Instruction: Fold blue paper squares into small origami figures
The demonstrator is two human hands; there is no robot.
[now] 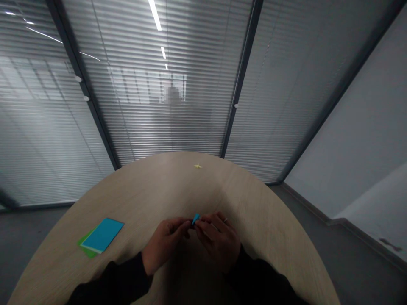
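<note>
My left hand [165, 243] and my right hand [218, 239] meet over the middle of a light wooden table [270, 237]. Both pinch a small folded piece of blue paper [195, 218], and only its tip shows between the fingertips. A ring sits on a finger of my right hand. Both arms wear dark sleeves.
A stack of coloured paper sheets [101, 236], blue on top and green beneath, lies at the left of the table. A small yellow folded paper figure [197, 166] rests near the far edge. Glass walls with blinds stand behind the table.
</note>
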